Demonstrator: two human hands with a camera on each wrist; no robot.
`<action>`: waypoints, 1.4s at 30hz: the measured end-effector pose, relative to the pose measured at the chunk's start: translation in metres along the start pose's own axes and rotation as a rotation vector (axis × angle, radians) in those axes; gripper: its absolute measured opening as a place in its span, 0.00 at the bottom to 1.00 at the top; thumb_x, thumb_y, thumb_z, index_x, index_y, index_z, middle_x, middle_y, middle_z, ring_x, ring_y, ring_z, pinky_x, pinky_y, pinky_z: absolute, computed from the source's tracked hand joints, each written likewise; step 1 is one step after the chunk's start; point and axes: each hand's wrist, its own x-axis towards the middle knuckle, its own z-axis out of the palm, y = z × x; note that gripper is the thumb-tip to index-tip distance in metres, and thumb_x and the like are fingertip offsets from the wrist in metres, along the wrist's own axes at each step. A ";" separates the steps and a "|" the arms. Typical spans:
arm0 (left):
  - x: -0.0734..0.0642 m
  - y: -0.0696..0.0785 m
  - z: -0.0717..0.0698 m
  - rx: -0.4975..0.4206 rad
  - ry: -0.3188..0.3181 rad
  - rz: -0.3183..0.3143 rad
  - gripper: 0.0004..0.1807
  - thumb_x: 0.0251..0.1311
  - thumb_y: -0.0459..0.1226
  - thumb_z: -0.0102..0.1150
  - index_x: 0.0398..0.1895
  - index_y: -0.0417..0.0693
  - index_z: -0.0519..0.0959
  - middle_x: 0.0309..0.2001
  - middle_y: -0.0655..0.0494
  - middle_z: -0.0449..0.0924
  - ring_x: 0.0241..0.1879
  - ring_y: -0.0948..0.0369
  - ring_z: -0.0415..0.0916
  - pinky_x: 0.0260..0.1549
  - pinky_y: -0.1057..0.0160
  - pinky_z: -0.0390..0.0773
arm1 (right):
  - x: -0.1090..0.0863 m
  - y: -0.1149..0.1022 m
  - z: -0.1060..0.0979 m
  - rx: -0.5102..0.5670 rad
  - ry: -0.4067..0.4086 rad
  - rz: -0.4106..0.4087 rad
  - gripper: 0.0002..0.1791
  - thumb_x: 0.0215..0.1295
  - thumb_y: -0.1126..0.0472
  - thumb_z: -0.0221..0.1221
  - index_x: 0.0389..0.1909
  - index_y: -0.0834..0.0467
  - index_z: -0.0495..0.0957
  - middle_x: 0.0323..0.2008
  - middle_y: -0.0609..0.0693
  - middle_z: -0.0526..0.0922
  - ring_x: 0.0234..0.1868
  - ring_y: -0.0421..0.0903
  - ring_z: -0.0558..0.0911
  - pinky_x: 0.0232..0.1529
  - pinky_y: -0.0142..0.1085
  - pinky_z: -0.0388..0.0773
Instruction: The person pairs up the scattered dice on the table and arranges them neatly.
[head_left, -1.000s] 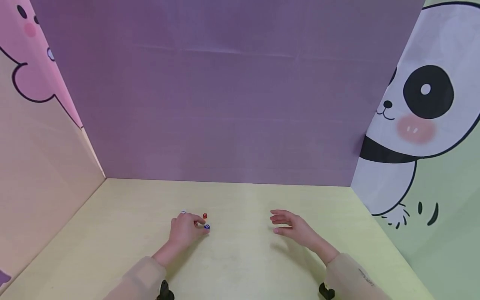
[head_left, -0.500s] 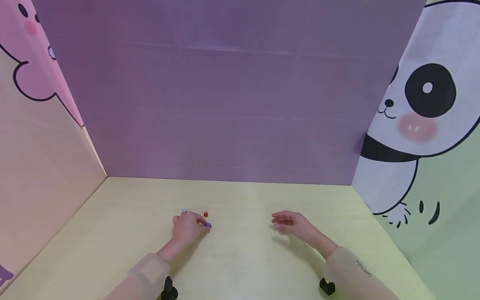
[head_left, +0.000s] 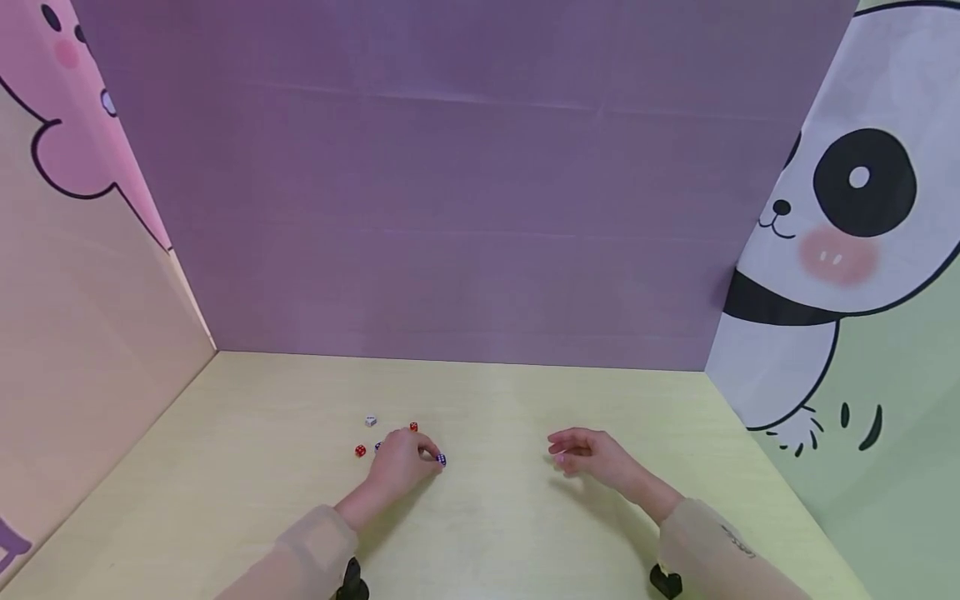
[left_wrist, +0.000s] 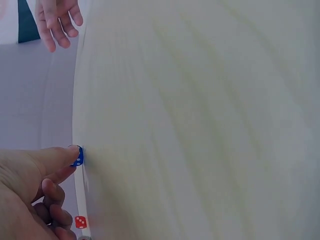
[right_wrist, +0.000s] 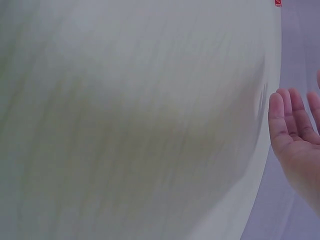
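My left hand point(head_left: 405, 462) pinches a blue die point(head_left: 441, 459) with white pips between thumb and forefinger, close over the table. In the left wrist view the same blue die point(left_wrist: 79, 156) shows past the fingertips, while the other fingers curl in below. Behind the hand lie a red die point(head_left: 361, 451), a white die point(head_left: 371, 421) and another red die point(head_left: 413, 426). A second blue die point(head_left: 378, 447) peeks out beside the knuckles, mostly covered. Off to the right, my right hand point(head_left: 592, 458) hovers over the table with relaxed fingers and holds nothing.
The pale wooden table point(head_left: 495, 533) ends at a purple back panel point(head_left: 465, 208). Side walls stand left and right, the right one point(head_left: 885, 350) printed with a panda. Black straps point(head_left: 666, 581) sit at the wrists.
My left hand has moved right with the blue die pinched in it, uncovering the white die, a red die and part of another blue die. The right hand has barely moved.
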 end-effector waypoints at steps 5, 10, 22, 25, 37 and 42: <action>0.000 0.006 0.005 -0.063 -0.035 -0.018 0.06 0.42 0.33 0.73 0.24 0.48 0.85 0.26 0.58 0.79 0.27 0.63 0.65 0.29 0.65 0.65 | -0.003 -0.001 0.000 0.002 0.005 -0.008 0.23 0.64 0.65 0.58 0.57 0.72 0.69 0.50 0.68 0.77 0.46 0.54 0.80 0.42 0.37 0.80; 0.001 0.015 0.009 -0.108 -0.065 -0.020 0.06 0.41 0.33 0.73 0.24 0.48 0.85 0.24 0.60 0.77 0.26 0.63 0.65 0.28 0.66 0.63 | -0.006 -0.003 0.001 0.016 0.016 -0.011 0.23 0.64 0.66 0.58 0.57 0.72 0.69 0.50 0.69 0.76 0.46 0.56 0.80 0.42 0.37 0.80; 0.009 0.037 0.030 -0.138 -0.116 0.016 0.06 0.41 0.33 0.74 0.24 0.46 0.85 0.21 0.61 0.75 0.25 0.63 0.64 0.26 0.68 0.63 | -0.008 0.002 0.006 -0.013 0.045 0.006 0.20 0.62 0.67 0.59 0.53 0.72 0.72 0.47 0.67 0.79 0.44 0.52 0.81 0.41 0.35 0.80; 0.011 0.044 0.035 -0.138 -0.127 0.008 0.06 0.41 0.33 0.74 0.24 0.46 0.85 0.20 0.61 0.73 0.25 0.64 0.63 0.26 0.68 0.62 | -0.006 0.002 0.007 -0.053 0.051 0.003 0.19 0.62 0.65 0.60 0.52 0.70 0.74 0.45 0.65 0.80 0.42 0.49 0.81 0.40 0.34 0.80; 0.019 0.065 0.058 -0.151 -0.131 0.022 0.06 0.40 0.34 0.75 0.23 0.45 0.85 0.19 0.62 0.74 0.23 0.65 0.65 0.24 0.68 0.64 | 0.002 -0.002 0.012 -0.222 0.031 -0.036 0.15 0.59 0.67 0.62 0.47 0.68 0.78 0.36 0.55 0.82 0.35 0.41 0.78 0.33 0.29 0.78; 0.024 0.073 0.066 -0.142 -0.138 0.031 0.06 0.40 0.35 0.75 0.24 0.45 0.86 0.20 0.62 0.77 0.23 0.65 0.66 0.24 0.68 0.65 | 0.003 -0.006 0.015 -0.273 0.035 -0.067 0.13 0.57 0.68 0.63 0.43 0.69 0.79 0.33 0.55 0.82 0.33 0.40 0.78 0.30 0.27 0.75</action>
